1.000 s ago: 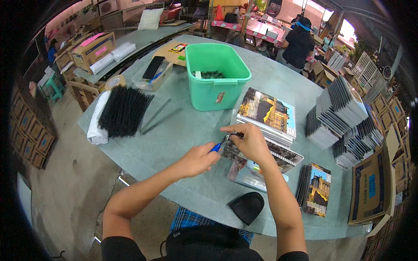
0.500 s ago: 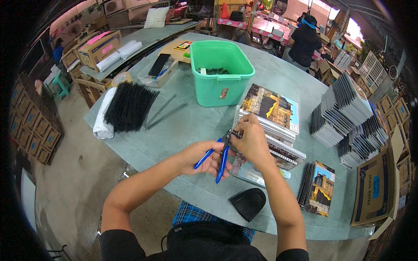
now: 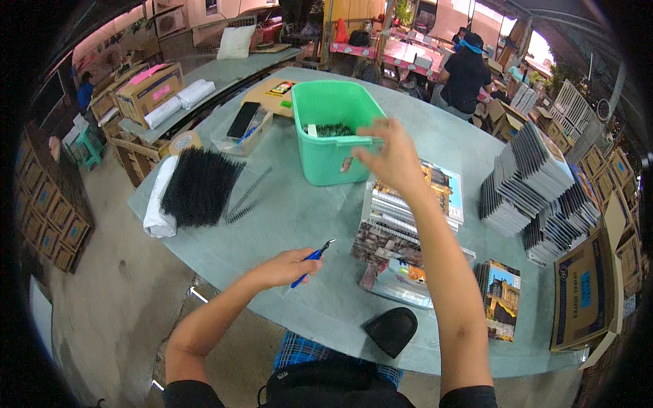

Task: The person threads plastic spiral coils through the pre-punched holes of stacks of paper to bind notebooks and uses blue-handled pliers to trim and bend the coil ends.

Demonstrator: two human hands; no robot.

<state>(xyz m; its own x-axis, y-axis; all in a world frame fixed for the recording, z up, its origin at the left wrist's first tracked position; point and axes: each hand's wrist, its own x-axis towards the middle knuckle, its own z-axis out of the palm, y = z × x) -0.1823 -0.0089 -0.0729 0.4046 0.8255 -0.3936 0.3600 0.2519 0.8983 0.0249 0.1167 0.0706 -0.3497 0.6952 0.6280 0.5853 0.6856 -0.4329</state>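
My left hand (image 3: 280, 269) is closed round wire cutters with blue handles (image 3: 313, 256), held low over the table, jaws pointing up and right. Reaching forward, my right hand (image 3: 393, 155) is at the near right rim of a green plastic bin (image 3: 326, 163). Its fingers look spread, slightly blurred, and nothing shows in them. Short black scraps (image 3: 333, 129) lie inside the bin. Below my right hand, partly hidden by the forearm, stand stacked spiral notebooks (image 3: 388, 248) with picture covers.
A pile of black spiral coils (image 3: 201, 185) lies left, with loose coils (image 3: 246, 197) beside it. A black rounded object (image 3: 392, 331) sits at the near edge. Notebook stacks (image 3: 520, 183), a single spiral notebook (image 3: 502, 299) and a carton (image 3: 581, 292) stand right. Another person (image 3: 466, 75) sits far back.
My right hand has left the cutters and notebooks and moved forward to the bin's rim, its fingers opening. My left hand has drawn back left and lower with the cutters, whose handles are now closer together.
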